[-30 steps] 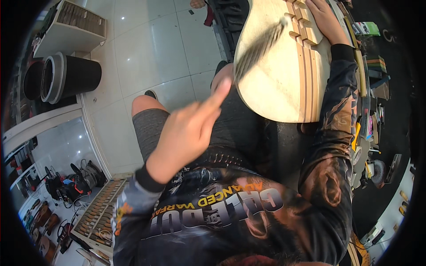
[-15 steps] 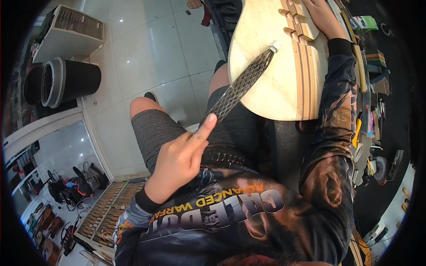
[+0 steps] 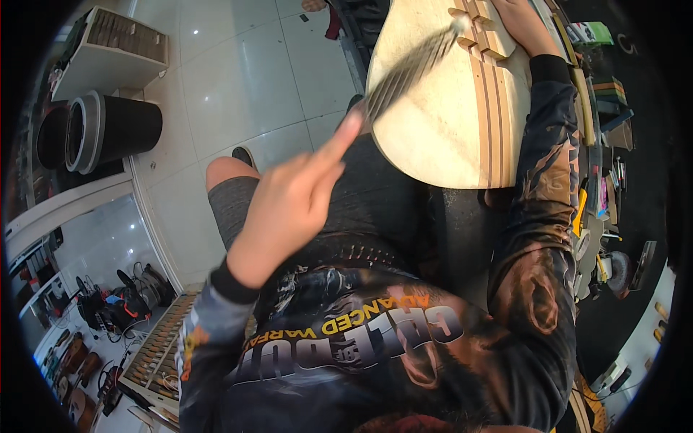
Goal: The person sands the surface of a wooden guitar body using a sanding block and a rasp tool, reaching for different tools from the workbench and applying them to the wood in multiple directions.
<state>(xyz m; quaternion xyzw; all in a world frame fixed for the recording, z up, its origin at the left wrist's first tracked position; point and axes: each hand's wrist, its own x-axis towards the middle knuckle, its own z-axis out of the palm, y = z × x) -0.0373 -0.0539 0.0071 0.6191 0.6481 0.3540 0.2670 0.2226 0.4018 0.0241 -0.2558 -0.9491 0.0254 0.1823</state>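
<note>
Left fingers (image 3: 337,143) partly hide the blurred rasp (image 3: 410,74)

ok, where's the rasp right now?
Upper centre of the head view: the rasp angles up and right from the left hand, over the guitar body's left edge, blurred far tip by the notched centre strip.

The bare left hand (image 3: 289,198), index finger (image 3: 338,143) extended, holds a long, dark, blurred rasp-like tool (image 3: 406,81) slantwise across a pale, curved wooden guitar body (image 3: 426,133) with brown stripes (image 3: 495,123) – its far end (image 3: 460,26) near notched wooden blocks (image 3: 495,47) – while the bare right hand (image 3: 525,27) rests on the body's right side.
</note>
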